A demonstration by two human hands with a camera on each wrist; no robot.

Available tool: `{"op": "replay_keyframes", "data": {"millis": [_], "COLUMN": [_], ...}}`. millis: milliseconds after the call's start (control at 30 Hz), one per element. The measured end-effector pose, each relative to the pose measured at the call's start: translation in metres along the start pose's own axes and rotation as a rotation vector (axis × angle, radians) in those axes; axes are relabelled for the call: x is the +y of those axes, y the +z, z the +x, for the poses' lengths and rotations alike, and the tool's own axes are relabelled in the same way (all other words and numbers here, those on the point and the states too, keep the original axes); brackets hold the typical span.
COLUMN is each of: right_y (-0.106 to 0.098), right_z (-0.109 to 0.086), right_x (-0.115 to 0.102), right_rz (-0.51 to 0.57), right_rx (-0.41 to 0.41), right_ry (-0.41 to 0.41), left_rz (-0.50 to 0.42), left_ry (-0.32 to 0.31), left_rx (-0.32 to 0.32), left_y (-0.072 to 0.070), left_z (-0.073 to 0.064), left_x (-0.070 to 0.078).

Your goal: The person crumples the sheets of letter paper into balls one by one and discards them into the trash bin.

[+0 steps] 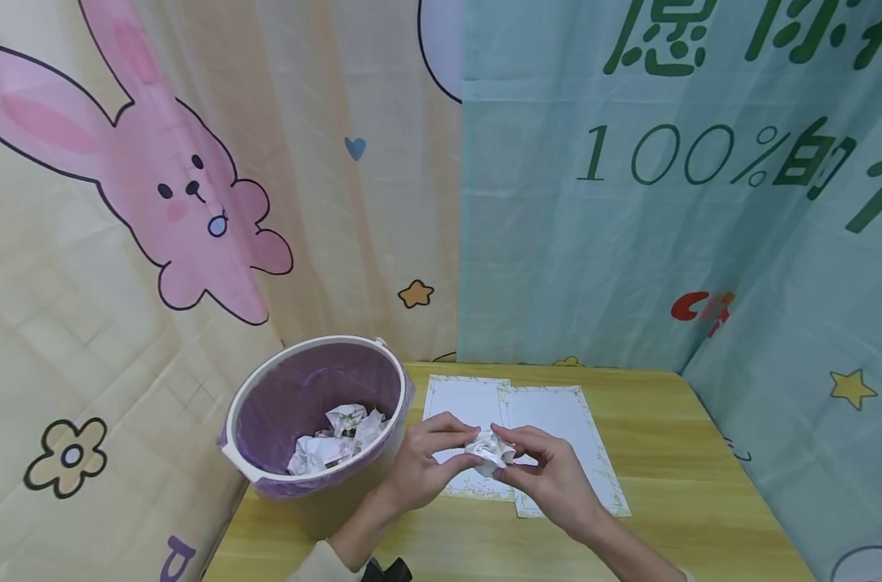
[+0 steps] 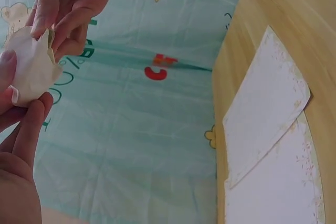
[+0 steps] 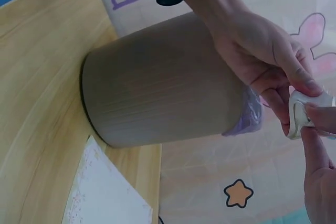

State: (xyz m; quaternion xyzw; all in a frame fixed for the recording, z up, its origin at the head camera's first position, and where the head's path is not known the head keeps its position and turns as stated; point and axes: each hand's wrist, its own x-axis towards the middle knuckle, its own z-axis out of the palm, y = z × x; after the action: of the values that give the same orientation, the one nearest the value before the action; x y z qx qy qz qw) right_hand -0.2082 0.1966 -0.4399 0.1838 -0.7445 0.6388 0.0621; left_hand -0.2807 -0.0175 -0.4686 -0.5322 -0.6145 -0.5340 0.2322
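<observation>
Between both hands, above the table, is a crumpled ball of white paper [image 1: 490,449]. My left hand [image 1: 432,457] pinches its left side between thumb and fingers. From the right, my right hand [image 1: 552,473] pinches the other side. The left wrist view shows the paper ball [image 2: 32,66] with folded, uneven edges and fingers of both hands on it. Two flat sheets of white paper with a floral border lie overlapping on the table behind the hands, a left sheet [image 1: 464,398] and a right sheet [image 1: 557,416].
Left of the hands stands a bin [image 3: 163,85] with a white rim [image 1: 231,428] and a purple liner bag [image 1: 280,404]. Several crumpled papers [image 1: 324,451] lie inside it. The wooden table [image 1: 673,469] reaches back to printed curtains [image 1: 571,267].
</observation>
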Motion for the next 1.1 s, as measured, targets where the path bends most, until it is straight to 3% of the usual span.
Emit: {"op": "replay_keyframes", "data": {"millis": [133,300,533,633,733,833,867,933,1033,1100], "right_y": [0.0,0.0,0.0,0.0,0.0,0.003,0.005,0.007,0.009,0.011], "right_z": [0.0,0.005,0.005,0.005,0.007,0.011,0.012,0.014,0.015,0.013], "right_x": [-0.002,0.002,0.014,0.015,0.013,0.014,0.015,0.018,0.019,0.019], "right_rz": [-0.027,-0.065,0.001,-0.006,0.033,0.095,0.094,0.068,-0.004,-0.017], "right_rx": [-0.001,0.038,0.059,0.08,0.091,0.088,0.085,0.081,0.086,0.088], "right_ry": [-0.014,-0.032,-0.053,-0.097,-0.162,-0.276,-0.326,-0.443,-0.57,-0.599], "left_rz": [-0.059,-0.202,-0.268,-0.406,-0.594,-0.703,-0.706,-0.67,-0.587,-0.526], "left_ry": [-0.04,-0.131,-0.254,-0.348,-0.518,-0.652,-0.662,-0.621,-0.473,-0.394], "left_rx": [-0.003,0.039,0.108,0.136,0.206,0.282,0.297,0.303,0.312,0.336], "left_y": [0.001,0.005,0.01,0.012,0.015,0.016,0.016,0.016,0.019,0.021], "left_z": [-0.003,-0.006,-0.007,-0.006,-0.004,-0.003,-0.003,-0.003,-0.003,-0.002], "left_x": [0.0,0.004,0.008,0.007,0.008,0.013,0.015,0.019,0.022,0.025]}}
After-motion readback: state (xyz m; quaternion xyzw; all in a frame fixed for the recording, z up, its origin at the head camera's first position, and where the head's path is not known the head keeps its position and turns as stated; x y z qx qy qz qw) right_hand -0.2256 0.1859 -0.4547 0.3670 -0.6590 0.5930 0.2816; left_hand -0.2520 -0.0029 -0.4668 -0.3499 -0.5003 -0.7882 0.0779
